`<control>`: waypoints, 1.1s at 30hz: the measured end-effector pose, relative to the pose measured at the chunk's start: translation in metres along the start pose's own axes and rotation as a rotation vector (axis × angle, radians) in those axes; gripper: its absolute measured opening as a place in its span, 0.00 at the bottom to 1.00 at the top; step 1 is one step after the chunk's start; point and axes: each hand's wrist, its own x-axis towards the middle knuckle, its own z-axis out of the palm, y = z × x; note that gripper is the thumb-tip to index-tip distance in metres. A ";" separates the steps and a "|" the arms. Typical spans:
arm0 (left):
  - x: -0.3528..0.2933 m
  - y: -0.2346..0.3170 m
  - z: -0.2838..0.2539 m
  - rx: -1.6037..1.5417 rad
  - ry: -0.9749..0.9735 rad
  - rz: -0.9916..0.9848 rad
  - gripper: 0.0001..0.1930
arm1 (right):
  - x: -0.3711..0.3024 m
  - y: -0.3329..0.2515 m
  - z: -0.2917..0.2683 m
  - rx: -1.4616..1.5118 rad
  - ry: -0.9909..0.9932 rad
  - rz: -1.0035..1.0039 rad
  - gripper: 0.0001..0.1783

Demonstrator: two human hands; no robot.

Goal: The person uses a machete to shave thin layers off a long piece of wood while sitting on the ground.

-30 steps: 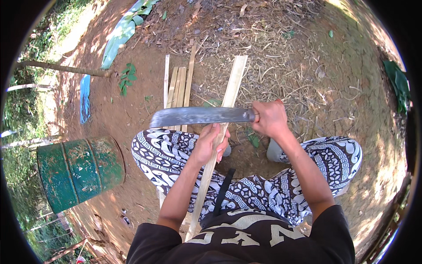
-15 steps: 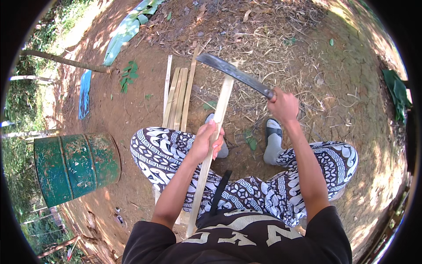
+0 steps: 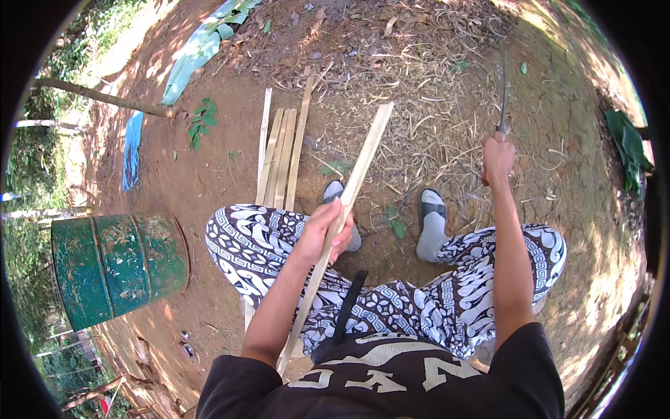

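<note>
My left hand [image 3: 326, 234] is closed round a long pale strip of split bamboo or wood [image 3: 365, 155]. The strip slants from beside my body up between my feet, its far end raised over the ground. Out to the right, my right hand [image 3: 498, 157] grips the handle of a machete [image 3: 504, 87]. Its blade points away from me and shows almost edge-on, apart from the strip. Several similar strips [image 3: 280, 157] lie side by side on the ground beyond my left knee, their near ends hidden by my leg.
Curly shavings [image 3: 433, 91] litter the brown dirt in front of my feet. A rusty green drum [image 3: 120, 269] lies on its side at the left. A blue plastic piece [image 3: 132, 150], a thin branch [image 3: 105, 96] and a long green leaf [image 3: 199, 49] are farther off.
The machete has left the far end of the strip and swung out to the right with my right hand. The strip's far end has tilted slightly rightward in my left hand.
</note>
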 end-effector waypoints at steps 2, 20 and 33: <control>0.006 0.002 -0.007 -0.116 -0.005 0.025 0.23 | -0.033 -0.021 -0.011 0.258 -0.211 0.005 0.13; 0.015 -0.016 -0.007 -0.295 -0.136 -0.091 0.21 | -0.182 -0.076 -0.012 0.090 -0.534 -1.108 0.11; 0.020 -0.006 0.001 -0.255 -0.103 -0.078 0.23 | -0.088 -0.058 -0.013 -0.053 -0.295 -0.443 0.12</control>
